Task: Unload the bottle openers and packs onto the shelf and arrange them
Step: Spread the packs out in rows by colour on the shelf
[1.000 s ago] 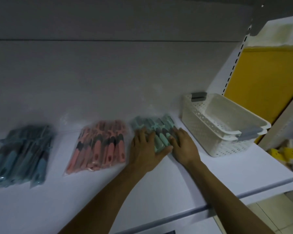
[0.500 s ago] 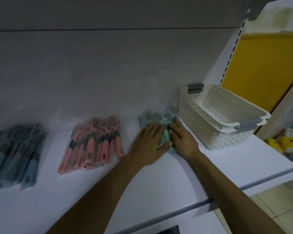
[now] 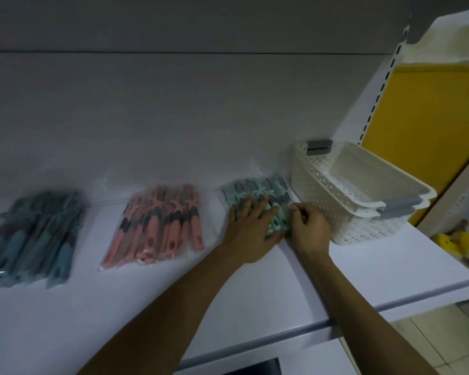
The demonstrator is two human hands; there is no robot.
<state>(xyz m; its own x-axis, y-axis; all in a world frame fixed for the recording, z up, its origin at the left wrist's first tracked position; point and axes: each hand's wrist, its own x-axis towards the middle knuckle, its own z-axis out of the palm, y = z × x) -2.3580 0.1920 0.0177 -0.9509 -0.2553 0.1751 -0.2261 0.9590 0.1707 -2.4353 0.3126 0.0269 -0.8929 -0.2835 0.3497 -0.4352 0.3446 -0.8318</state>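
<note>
Head view: two hands straighten a mint-green pack of bottle openers on a shelf

A mint-green pack (image 3: 255, 192) of bottle openers lies flat on the white shelf (image 3: 363, 274), directly under and just beyond the fingertips of both hands. Its openers run lengthwise away from the person toward the back panel, slightly slanted. The left hand (image 3: 248, 228) rests on the pack's left half with fingers straight and spread, pressing it down. The right hand (image 3: 309, 230) has its fingers curled and seems to pinch the pack's right edge. Both hands touch the pack, so neither has to reach; the right one works at the side that looks tightest.

Just right of the right hand stand two nested cream baskets (image 3: 322, 201), their perforated wall beside the pack's far right corner; whether they touch cannot be told. That side probably leaves no room to slide. Left of the left hand is a strip of bare shelf, then a pink pack (image 3: 160, 226), and well beyond it a blue pack (image 3: 33, 239), both lying in roughly the same lengthwise direction. Behind the wrists, bare shelf runs back to the front edge. Any straightening would likely go leftward or toward the person.
</note>
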